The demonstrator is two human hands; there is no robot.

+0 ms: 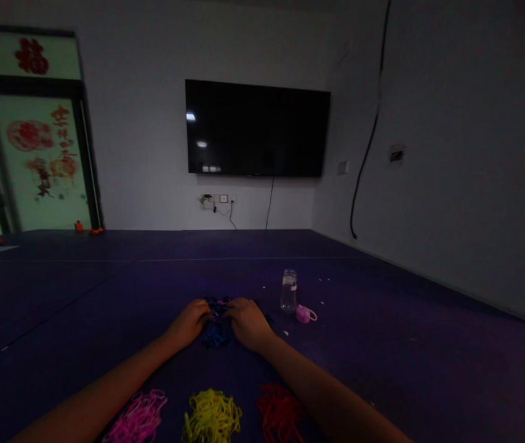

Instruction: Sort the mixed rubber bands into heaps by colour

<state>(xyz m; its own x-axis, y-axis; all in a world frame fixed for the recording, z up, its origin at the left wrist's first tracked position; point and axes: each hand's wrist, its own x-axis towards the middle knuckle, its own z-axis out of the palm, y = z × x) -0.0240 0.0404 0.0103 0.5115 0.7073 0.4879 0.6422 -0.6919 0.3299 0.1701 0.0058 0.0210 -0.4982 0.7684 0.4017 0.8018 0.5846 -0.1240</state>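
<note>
A dark blue pile of loops lies on the purple surface between my hands, with a bit of pink among it. My left hand is at the pile's left side, fingers curled into it. From the right, my right hand reaches into the same pile, its fingers bent and the tips hidden. Nearer to me lie a pink pile, a yellow pile and a red pile of similar loops. Beyond my right hand stands a clear open bottle, with a pink lid beside it.
Small white scraps are scattered around the bottle. Orange objects lie at the far left edge of the purple surface. A black cable hangs along the right wall, and a television is on the far wall.
</note>
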